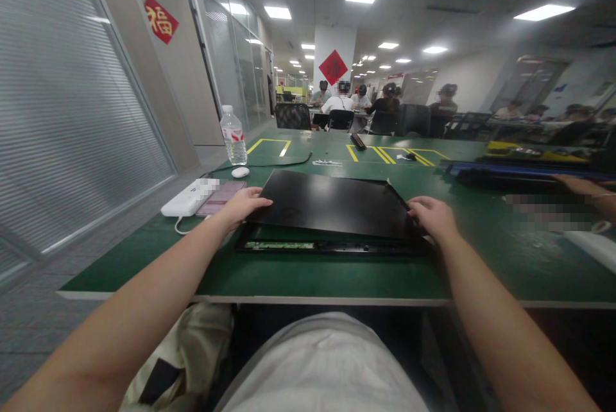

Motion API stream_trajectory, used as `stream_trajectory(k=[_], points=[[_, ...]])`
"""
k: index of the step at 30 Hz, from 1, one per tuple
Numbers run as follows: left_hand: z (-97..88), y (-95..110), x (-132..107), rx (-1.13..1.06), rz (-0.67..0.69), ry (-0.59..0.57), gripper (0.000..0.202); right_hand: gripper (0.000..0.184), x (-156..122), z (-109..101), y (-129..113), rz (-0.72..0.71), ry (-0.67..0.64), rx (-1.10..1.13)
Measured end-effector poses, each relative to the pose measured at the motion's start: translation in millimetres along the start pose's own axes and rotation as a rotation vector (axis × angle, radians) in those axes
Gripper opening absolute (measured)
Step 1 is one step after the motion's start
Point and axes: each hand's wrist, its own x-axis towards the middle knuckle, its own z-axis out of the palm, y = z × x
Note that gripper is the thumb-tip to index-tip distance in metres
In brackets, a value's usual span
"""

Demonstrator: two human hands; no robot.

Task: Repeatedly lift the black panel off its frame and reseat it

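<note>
A flat black panel (332,203) lies on the green table (298,277), its near edge raised off a black base (332,247) where a green circuit strip shows. My left hand (243,205) grips the panel's near left corner, fingers curled over the edge. At the near right corner my right hand (434,216) holds the panel the same way. Both forearms reach in from the bottom of the view.
A white power strip (185,200) and a phone (220,197) lie left of the panel. A water bottle (233,136) and white mouse (239,172) stand further back. Another person's hand (584,187) rests at the right by black and blue items. People sit at distant desks.
</note>
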Motion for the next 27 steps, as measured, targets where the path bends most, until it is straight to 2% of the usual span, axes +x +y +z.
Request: stream_trajectory(k=[27], points=[[-2.4,-5.6,4.3,0.003,-0.01,-0.022,0.044,0.032,-1.0,1.8,-1.2,-0.004,-0.006,-0.048]])
